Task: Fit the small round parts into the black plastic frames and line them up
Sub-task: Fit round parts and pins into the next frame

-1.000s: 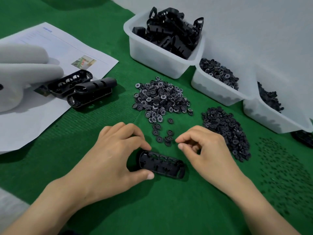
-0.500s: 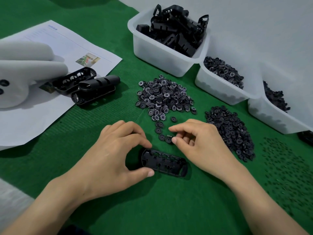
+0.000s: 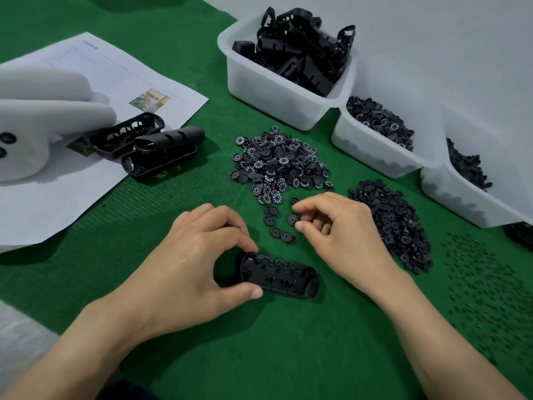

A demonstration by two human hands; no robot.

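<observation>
My left hand [image 3: 187, 255] pinches one end of a black plastic frame [image 3: 279, 276] between thumb and forefinger, pinning it flat on the green mat [image 3: 259, 342]. To its right, my right hand [image 3: 340, 235] hovers with thumb and forefinger nearly closed around a loose round part [image 3: 292, 218]; I cannot tell if it is gripped yet. More loose parts lie just beyond my fingertips. I should lift one part cleanly and keep the frame steady.
</observation>
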